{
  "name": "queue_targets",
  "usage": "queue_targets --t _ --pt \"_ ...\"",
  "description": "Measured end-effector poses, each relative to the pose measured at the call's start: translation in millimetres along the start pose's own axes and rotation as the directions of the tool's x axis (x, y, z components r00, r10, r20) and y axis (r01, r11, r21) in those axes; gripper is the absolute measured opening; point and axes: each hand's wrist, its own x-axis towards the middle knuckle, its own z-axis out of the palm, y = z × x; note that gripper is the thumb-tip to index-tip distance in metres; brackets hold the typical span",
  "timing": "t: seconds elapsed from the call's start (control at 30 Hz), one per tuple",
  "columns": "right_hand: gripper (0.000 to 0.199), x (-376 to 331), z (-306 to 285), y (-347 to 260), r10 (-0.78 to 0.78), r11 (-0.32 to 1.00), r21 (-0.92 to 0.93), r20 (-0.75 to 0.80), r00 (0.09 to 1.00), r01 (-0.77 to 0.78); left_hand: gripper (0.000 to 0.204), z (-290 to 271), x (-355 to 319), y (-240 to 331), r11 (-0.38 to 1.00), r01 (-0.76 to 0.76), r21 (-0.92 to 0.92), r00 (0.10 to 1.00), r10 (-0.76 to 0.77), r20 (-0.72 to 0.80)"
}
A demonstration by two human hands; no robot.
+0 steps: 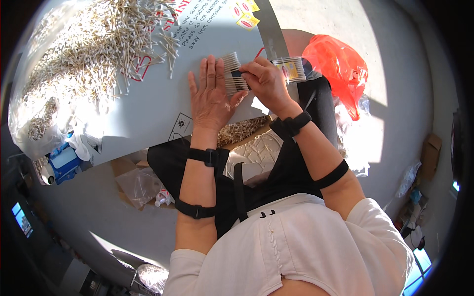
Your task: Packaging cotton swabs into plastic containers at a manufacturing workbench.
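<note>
My left hand (210, 98) lies flat on the grey tabletop (148, 111), fingers stretched out, its thumb beside a row of cotton swabs (230, 62). The swabs lie side by side in a flat layer. My right hand (270, 85) is closed in a pinch over the right side of that row. Between its fingers and the swabs a small dark strip (237, 74) shows; its full shape is hidden. Just right of this hand, at the table's edge, is a flat pack of cotton swabs (297, 69) with a yellow label.
A big heap of loose cotton swabs (81, 56) in clear plastic covers the table's left. Yellow-and-white labels (246, 20) lie at the far edge. A red plastic bag (340, 64) is to the right. Below the table edge, more swabs (242, 132) lie near my lap. A blue packet (65, 163) sits front left.
</note>
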Motion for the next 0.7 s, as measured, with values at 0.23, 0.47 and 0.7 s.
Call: queue_targets --t 0.23,0.47,0.7 --pt "0.008 10 1 1 0.012 0.998 -0.061 0.024 1.000 -0.010 0.094 0 0 1 1.000 0.011 0.015 1.000 -0.011 -0.006" --pt "0.007 6 0 2 -0.007 0.997 -0.076 0.076 0.997 0.012 0.094 -1 0 0 1.000 0.020 0.009 1.000 -0.020 0.015" --pt "0.008 20 0 4 0.000 0.998 -0.056 0.027 1.000 0.002 0.094 -1 0 1 1.000 0.013 0.020 1.000 -0.013 0.015"
